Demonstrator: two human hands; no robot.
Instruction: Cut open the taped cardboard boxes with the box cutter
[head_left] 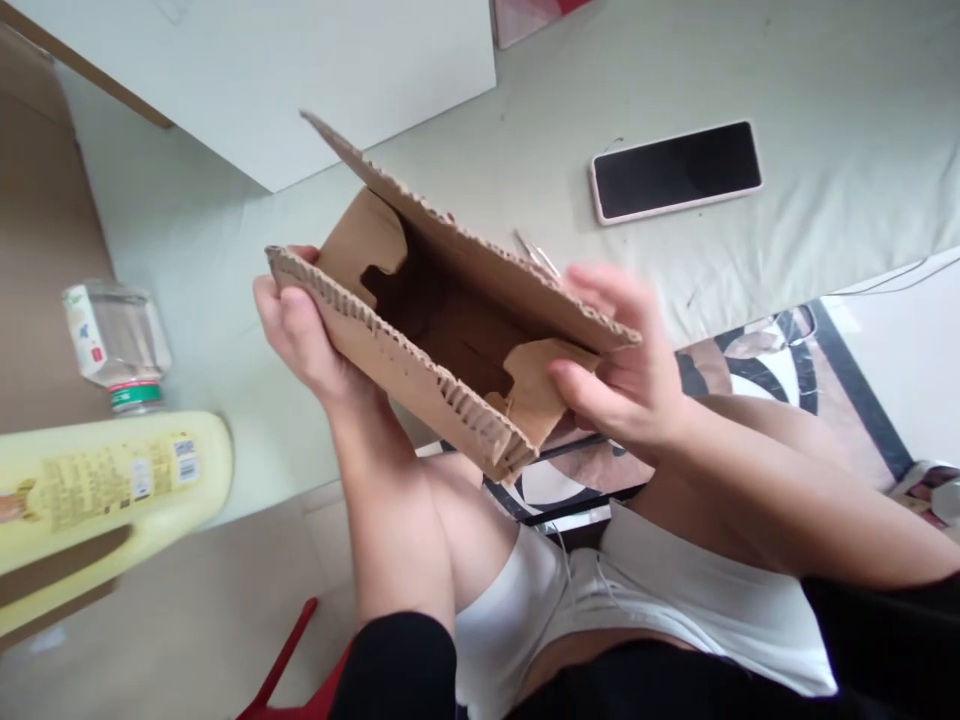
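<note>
A brown cardboard box point(390, 350) is held up over my lap, tilted, with its top open toward me. Its upper edges are torn and show the corrugated layer, and one long flap stands up at the far side. My left hand point(304, 335) grips the near wall at the left end, thumb on the outside and fingers partly hidden behind. At the right end, my right hand point(626, 365) grips the box, thumb against the short inner flap; its fingers are slightly blurred behind the far wall. The dark inside shows no contents.
A phone point(679, 172) lies on the pale cloth-covered table point(825, 120). Thin metallic-looking pieces point(536, 252) lie behind the box. A white panel-like block point(337, 80) stands at the back left. Left are a clear bottle point(124, 335) and a large yellow jug point(150, 470).
</note>
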